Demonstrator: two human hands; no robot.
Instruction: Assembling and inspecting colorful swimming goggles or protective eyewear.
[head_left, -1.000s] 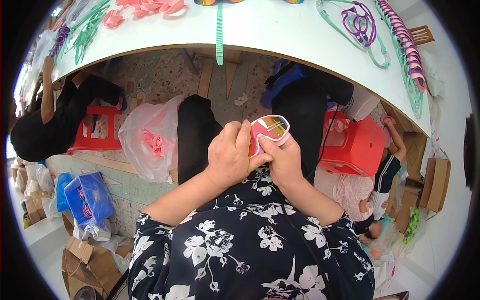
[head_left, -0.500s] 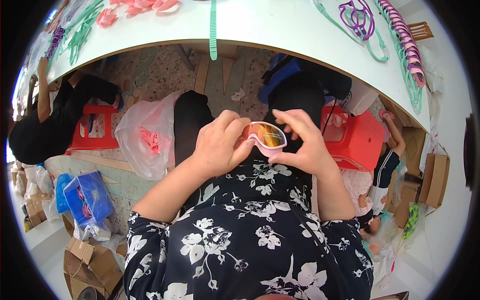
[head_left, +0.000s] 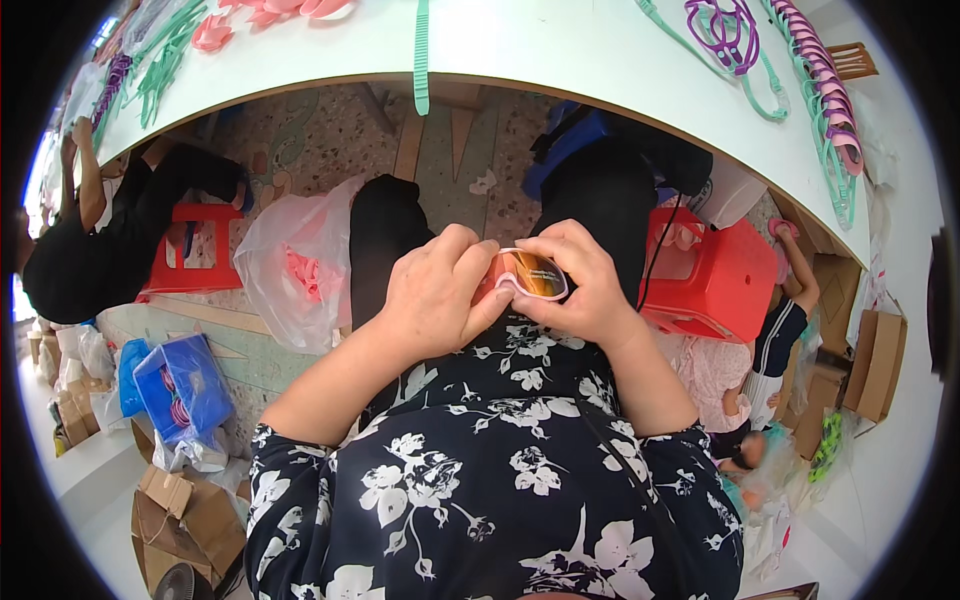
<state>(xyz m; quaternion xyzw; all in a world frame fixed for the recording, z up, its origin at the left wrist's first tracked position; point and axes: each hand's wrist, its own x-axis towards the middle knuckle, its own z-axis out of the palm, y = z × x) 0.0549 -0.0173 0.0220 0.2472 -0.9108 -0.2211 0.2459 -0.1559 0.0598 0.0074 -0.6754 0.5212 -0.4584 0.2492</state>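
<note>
Between my hands, just above my lap, is a pair of swim goggles (head_left: pixel 536 276) with a pink frame and shiny orange-gold mirrored lenses. My left hand (head_left: pixel 437 290) grips their left end, thumb near the nose bridge, and covers much of that lens. My right hand (head_left: pixel 580 283) pinches the right lens, with its fingers along the top rim and the thumb under the nose bridge. No strap shows on the goggles. One green ribbed strap (head_left: pixel 421 60) hangs over the table edge ahead of me.
The white table (head_left: pixel 560 50) carries pink pieces (head_left: pixel 265 12), green straps (head_left: pixel 180 60), purple frames (head_left: pixel 725 35) and a row of pink goggles (head_left: pixel 815 70). A plastic bag (head_left: pixel 300 265) lies beside my left leg. Red stools (head_left: pixel 715 275) flank me; a person (head_left: pixel 80 250) sits at left.
My right hand has closed in from the right and now grips the goggles' right side. The goggles have tilted slightly; my left hand keeps its hold.
</note>
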